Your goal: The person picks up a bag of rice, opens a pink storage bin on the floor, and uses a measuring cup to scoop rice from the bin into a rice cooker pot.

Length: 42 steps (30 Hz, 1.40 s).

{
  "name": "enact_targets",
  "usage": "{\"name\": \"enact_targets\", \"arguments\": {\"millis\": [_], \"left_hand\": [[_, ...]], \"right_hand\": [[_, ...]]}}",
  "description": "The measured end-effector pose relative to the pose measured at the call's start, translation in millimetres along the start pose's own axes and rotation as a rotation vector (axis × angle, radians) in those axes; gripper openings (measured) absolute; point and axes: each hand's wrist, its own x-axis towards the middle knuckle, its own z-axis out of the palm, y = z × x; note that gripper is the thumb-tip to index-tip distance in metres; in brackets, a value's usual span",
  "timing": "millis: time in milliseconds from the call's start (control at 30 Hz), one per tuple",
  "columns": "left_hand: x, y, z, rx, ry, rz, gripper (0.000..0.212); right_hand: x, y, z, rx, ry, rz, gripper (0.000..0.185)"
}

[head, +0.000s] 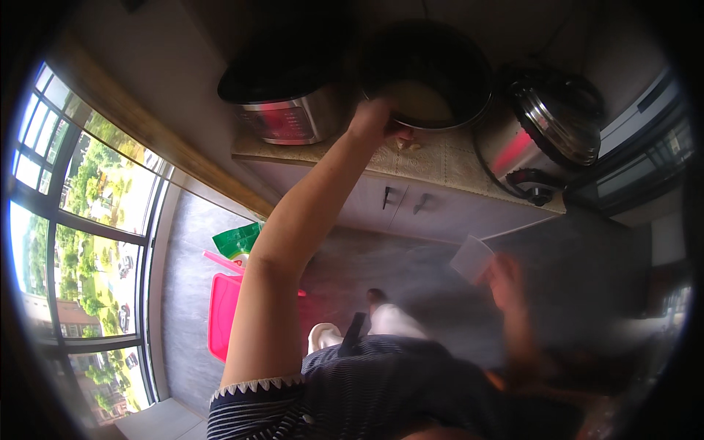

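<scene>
My left hand (377, 120), slightly blurred, grips the near left rim of a dark round pot (459, 125) on the counter. Something pale lies in the bottom of the pot, too dim to name. Small pale pieces (406, 144) lie on the patterned counter cover just below the rim. Out to the right, over the floor and lower than the counter, my right hand (503, 278) holds a whitish cup (472, 258) tilted on its side. What the cup contains cannot be seen.
A cooker with a control panel (280, 122) stands left of the pot, and a lidded metal pressure cooker (528, 143) right of it. Cabinet doors with handles (388, 198) are below. A pink bin (223, 319) and a green bag (237, 240) are on the floor near the window (58, 220).
</scene>
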Motion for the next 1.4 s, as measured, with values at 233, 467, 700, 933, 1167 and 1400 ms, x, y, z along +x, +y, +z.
{"name": "enact_targets", "arguments": {"millis": [233, 467, 700, 933, 1167, 1400], "left_hand": [[61, -10, -15, 0.32, 0.063, 0.063, 0.03], [64, -11, 1, 0.035, 0.087, -0.023, 0.031], [76, -5, -9, -0.002, 0.087, -0.092, 0.029], [28, 36, 1, 0.315, 0.111, -0.031, 0.021], [-14, 77, -8, 0.275, 0.089, 0.03, 0.019], [-21, 143, -44, 0.469, -0.063, 0.289, 0.021]], "right_hand": [[-10, 8, -15, -0.029, 0.064, 0.047, 0.02], [2, 9, -20, -0.004, 0.075, 0.07, 0.021], [17, 8, -13, 0.026, 0.073, 0.119, 0.018], [31, 13, -10, 0.001, 0.019, 0.102, 0.02], [51, 6, 22, -0.003, -0.08, 0.098, 0.021], [66, 5, 33, -0.017, -0.127, 0.053, 0.02]]}}
